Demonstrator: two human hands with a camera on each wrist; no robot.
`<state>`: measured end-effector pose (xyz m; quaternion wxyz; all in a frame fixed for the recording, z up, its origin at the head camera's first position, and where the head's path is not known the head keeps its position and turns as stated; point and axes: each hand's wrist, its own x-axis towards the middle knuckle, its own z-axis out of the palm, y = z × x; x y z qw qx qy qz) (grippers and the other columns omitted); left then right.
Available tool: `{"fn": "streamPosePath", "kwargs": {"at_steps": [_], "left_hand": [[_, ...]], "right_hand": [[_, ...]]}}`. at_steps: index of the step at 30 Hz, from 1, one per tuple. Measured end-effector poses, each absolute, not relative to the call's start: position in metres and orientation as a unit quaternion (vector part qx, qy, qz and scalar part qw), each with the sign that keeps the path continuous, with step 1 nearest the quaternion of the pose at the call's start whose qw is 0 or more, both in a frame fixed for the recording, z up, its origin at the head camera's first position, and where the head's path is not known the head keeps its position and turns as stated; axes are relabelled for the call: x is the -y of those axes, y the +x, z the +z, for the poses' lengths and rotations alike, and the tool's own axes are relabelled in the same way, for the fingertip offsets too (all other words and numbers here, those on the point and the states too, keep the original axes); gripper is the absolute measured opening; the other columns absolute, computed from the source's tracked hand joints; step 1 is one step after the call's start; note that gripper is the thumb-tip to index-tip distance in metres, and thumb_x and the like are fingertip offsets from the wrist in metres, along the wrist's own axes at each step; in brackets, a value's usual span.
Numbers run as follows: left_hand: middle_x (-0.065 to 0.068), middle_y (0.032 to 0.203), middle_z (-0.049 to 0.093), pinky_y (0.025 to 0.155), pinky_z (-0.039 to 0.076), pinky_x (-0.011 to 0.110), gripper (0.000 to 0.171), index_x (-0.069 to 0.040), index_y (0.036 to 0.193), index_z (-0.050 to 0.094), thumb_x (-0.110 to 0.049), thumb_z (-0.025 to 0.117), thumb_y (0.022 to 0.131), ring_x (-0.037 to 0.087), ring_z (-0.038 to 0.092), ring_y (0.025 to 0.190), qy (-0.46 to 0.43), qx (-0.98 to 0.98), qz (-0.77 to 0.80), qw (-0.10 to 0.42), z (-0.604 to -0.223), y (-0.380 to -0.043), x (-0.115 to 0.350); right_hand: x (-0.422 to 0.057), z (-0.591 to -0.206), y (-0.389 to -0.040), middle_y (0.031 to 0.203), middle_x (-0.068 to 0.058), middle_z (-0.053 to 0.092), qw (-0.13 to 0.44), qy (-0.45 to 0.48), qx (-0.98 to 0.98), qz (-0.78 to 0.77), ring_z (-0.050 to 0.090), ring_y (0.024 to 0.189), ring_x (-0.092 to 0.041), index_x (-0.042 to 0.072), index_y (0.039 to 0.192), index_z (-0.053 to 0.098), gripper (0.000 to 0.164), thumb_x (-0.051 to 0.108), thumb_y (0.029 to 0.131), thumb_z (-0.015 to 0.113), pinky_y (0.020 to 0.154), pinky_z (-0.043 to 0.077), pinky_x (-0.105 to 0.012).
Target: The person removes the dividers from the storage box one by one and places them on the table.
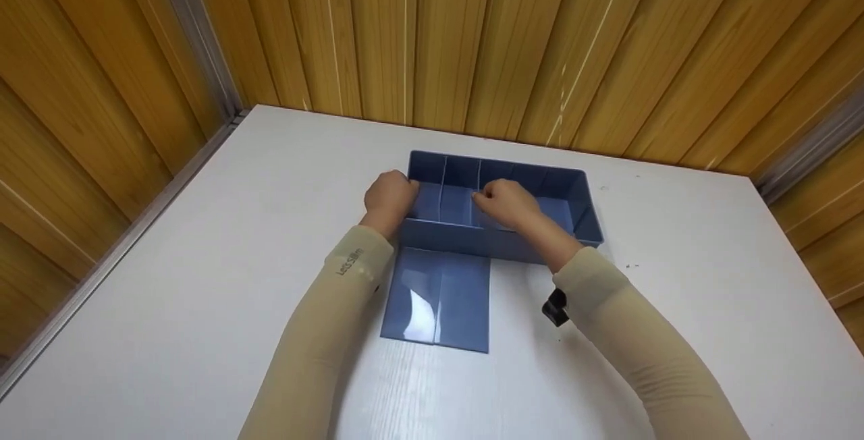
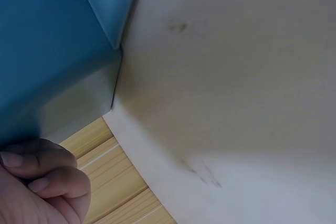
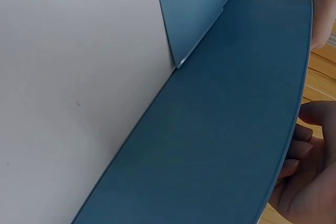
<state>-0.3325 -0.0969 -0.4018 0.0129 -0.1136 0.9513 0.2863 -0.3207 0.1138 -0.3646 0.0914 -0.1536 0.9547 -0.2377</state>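
A long blue bin (image 1: 445,236) with thin upright dividers stands toward the back of the white table. At its left end wall is my left hand (image 1: 391,196), fingers curled over the rim; its curled fingers also show beside the bin in the left wrist view. Inside the bin, my right hand (image 1: 506,204) has bent fingers and thumb right at the second divider (image 1: 474,214) from the left. The first divider (image 1: 441,190) stands upright to the left of it. In the right wrist view the bin's front wall (image 3: 210,114) hides part of the right fingers.
Two flat blue panels (image 1: 466,301) lie side by side on the table (image 1: 202,278), close against the bin's front. Wood-patterned walls (image 1: 378,42) rise behind and at the sides. A small black object (image 1: 555,308) shows by the right sleeve.
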Motion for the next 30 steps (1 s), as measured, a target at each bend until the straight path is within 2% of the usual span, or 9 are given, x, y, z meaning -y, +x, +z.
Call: {"fn": "streamPosePath", "kwargs": {"at_steps": [7,14,22,30], "left_hand": [[0.015,0.110,0.077,0.085,0.059,0.045,0.036,-0.001,0.104,0.074,-0.030,0.052,0.101,0.026,0.070,0.091,-0.112,-0.956,0.269,0.016,-0.401,-0.332,0.097],[0.014,0.107,0.077,0.084,0.060,0.044,0.036,-0.002,0.103,0.074,-0.030,0.051,0.102,0.026,0.071,0.091,-0.108,-0.961,0.255,0.017,-0.401,-0.332,0.096],[0.014,0.106,0.077,0.083,0.059,0.044,0.034,-0.003,0.099,0.074,-0.028,0.051,0.101,0.022,0.063,0.083,-0.110,-0.962,0.251,0.011,-0.400,-0.334,0.095],[0.014,0.106,0.077,0.083,0.059,0.045,0.034,-0.003,0.098,0.075,-0.028,0.052,0.100,0.022,0.063,0.082,-0.114,-0.961,0.251,0.015,-0.399,-0.333,0.095]], "right_hand": [[-0.113,-0.370,-0.324,0.058,0.006,0.033,0.092,-0.156,-0.956,-0.231,0.033,0.056,-0.010,0.016,0.065,0.041,0.041,0.024,0.104,0.053,0.057,0.030,-0.028],[-0.112,-0.376,-0.324,0.060,0.005,0.034,0.090,-0.155,-0.953,-0.242,0.033,0.057,-0.012,0.015,0.067,0.041,0.036,0.018,0.102,0.049,0.059,0.031,-0.029],[-0.111,-0.377,-0.325,0.063,0.003,0.034,0.076,-0.162,-0.954,-0.241,0.035,0.060,-0.014,0.014,0.068,0.040,0.033,0.014,0.100,0.048,0.060,0.030,-0.030],[-0.110,-0.376,-0.324,0.063,0.003,0.035,0.074,-0.168,-0.954,-0.238,0.035,0.060,-0.013,0.014,0.067,0.040,0.033,0.013,0.100,0.047,0.060,0.030,-0.029]]}}
